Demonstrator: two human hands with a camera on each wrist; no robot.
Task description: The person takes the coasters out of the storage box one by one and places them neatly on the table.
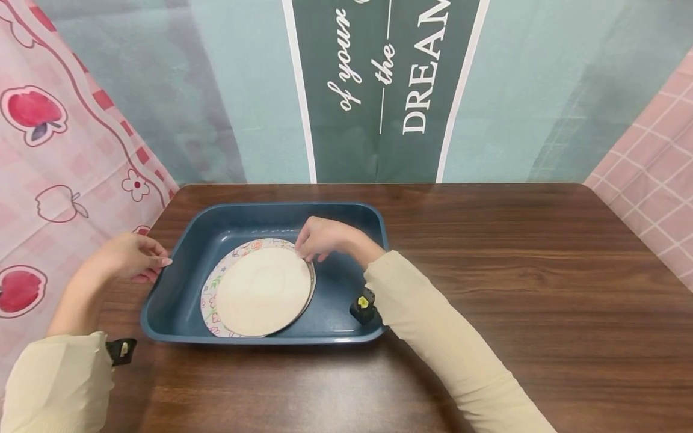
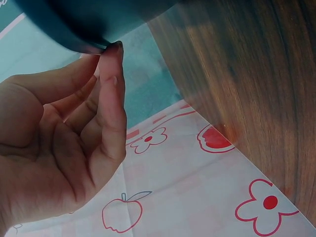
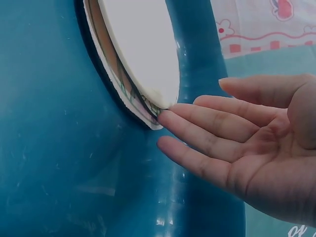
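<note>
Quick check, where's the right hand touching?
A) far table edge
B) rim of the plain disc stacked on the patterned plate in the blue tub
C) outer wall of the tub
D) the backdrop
B: the right hand has straight fingertips at the edge of the plain disc, which lies on the patterned plate inside the blue tub.

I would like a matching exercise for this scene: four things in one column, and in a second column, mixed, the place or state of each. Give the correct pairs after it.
Things
1. left hand
2. right hand
3. plain plate
4. blue tub

Places or states
A. stands on the brown table
B. fingertips at the plates' far edge
C. lies on the patterned plate
D. touches the tub's left rim

Pairs: 1-D, 2-B, 3-C, 4-A
</note>
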